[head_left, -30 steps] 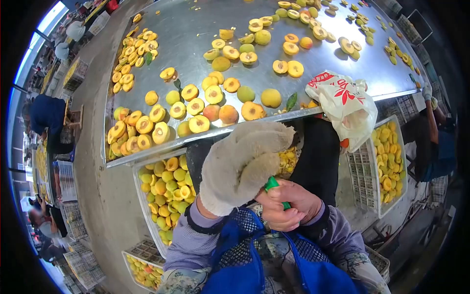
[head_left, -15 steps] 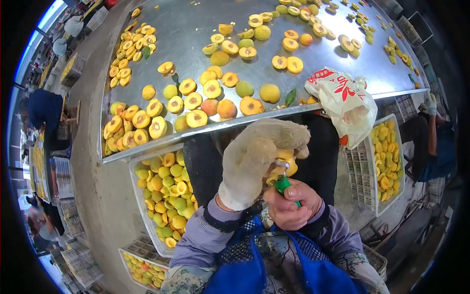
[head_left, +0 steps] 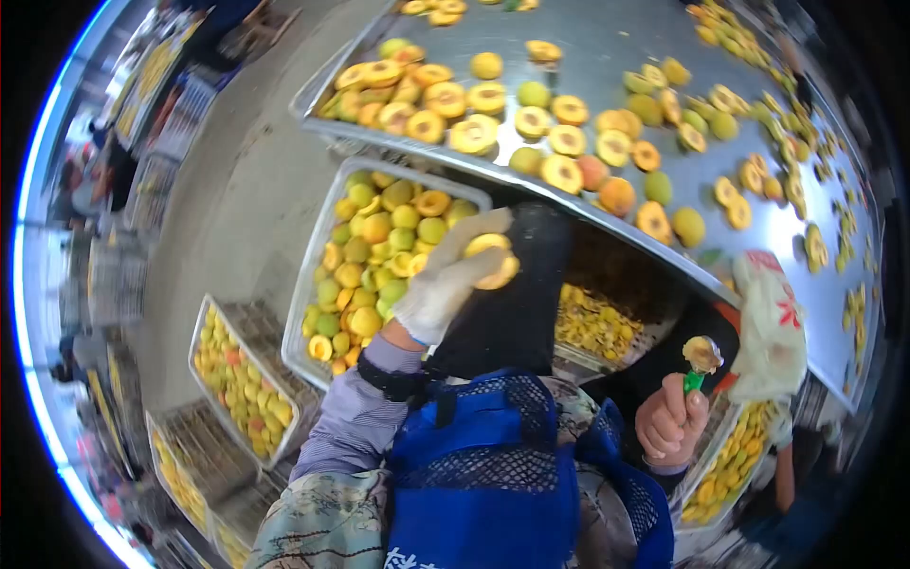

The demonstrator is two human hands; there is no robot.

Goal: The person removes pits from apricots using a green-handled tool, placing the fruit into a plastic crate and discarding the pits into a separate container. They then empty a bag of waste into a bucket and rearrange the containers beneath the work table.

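In a pale glove, my left hand is closed on a yellow fruit half, beside a white crate full of whole and cut fruit. My bare right hand grips a green-handled tool upright, with a brownish piece, perhaps a pit, on its metal end. The two hands are far apart. Cut and whole fruit lie on the metal table beyond them.
A white plastic bag with red print hangs at the table edge. Below the table a bin holds yellow scraps. More fruit crates stand at lower left and lower right. Other people are in the background.
My hands have moved apart, the left toward the crate with the fruit, the right away with the tool. A brownish piece now shows on the tool. The view has turned and shifted left.
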